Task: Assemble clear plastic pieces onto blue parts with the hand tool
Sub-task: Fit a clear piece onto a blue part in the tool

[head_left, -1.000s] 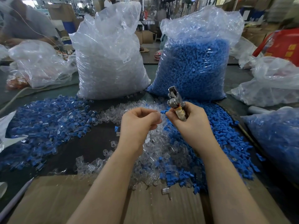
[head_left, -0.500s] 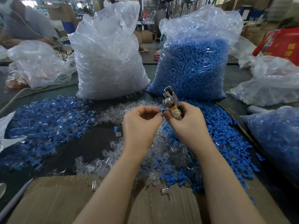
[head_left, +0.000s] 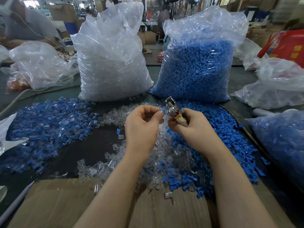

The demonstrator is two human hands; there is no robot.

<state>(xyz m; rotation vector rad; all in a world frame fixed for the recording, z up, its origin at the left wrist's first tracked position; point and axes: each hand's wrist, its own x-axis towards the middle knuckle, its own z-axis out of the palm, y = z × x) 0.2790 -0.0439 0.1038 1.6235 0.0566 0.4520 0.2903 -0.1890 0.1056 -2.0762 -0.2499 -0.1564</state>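
Observation:
My right hand (head_left: 192, 127) grips a small metal hand tool (head_left: 172, 107) with a taped handle, its jaws pointing up and away. My left hand (head_left: 143, 125) pinches a small blue part (head_left: 162, 110) between thumb and fingertips, right beside the tool's head. Under both hands lies a loose heap of clear plastic pieces (head_left: 172, 155). Loose blue parts (head_left: 230, 134) spread to the right of it. A pile of joined blue-and-clear pieces (head_left: 47, 127) covers the table at the left.
Two tall plastic bags stand behind: clear pieces (head_left: 111, 63) on the left, blue parts (head_left: 197, 69) on the right. Another bag of blue pieces (head_left: 283, 142) lies at far right. Cardboard (head_left: 65, 206) covers the near table edge. A person sits at back left.
Both hands have lifted slightly and drawn apart a little. The blue part now shows at my left fingertips beside the tool head.

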